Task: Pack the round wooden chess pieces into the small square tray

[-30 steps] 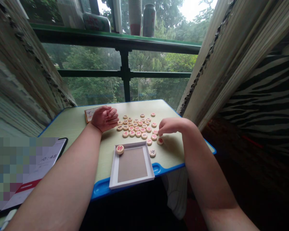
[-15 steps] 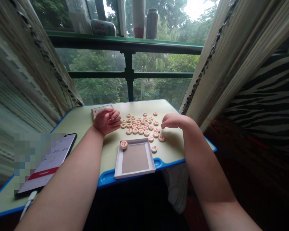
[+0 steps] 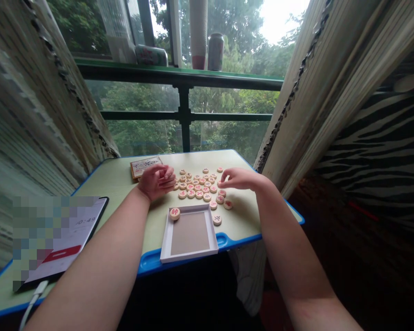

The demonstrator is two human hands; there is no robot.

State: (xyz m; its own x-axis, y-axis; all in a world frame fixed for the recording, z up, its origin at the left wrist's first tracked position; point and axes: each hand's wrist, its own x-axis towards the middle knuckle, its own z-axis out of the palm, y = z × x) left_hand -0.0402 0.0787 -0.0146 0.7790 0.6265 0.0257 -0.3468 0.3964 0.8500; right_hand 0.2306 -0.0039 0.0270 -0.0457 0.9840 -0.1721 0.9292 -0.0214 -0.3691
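Many round wooden Chinese chess pieces [image 3: 198, 187] with red or black characters lie in a loose cluster on the small table. My right hand [image 3: 241, 178] reaches in from the right, its thumb and fingertips closed on a chess piece [image 3: 220, 184] at the cluster's right edge. At the cluster's left edge rests my left hand [image 3: 158, 180], fingers curled in and no piece showing in it. A shallow white box tray [image 3: 163, 246] sits at the table's near edge. One red-marked piece [image 3: 175, 214] lies in its far left corner.
Behind my left hand lies a box lid with printed characters [image 3: 145, 165]. A tablet [image 3: 65, 239] with a white cable [image 3: 34, 299] is on the left. The table has a blue rim [image 3: 239, 239]. Cans [image 3: 215, 51] and stacked cups [image 3: 198, 34] stand on the window ledge.
My right hand has moved slightly left and down onto a piece at the cluster's right edge. My left hand stays curled in place. The view has tilted up a little.
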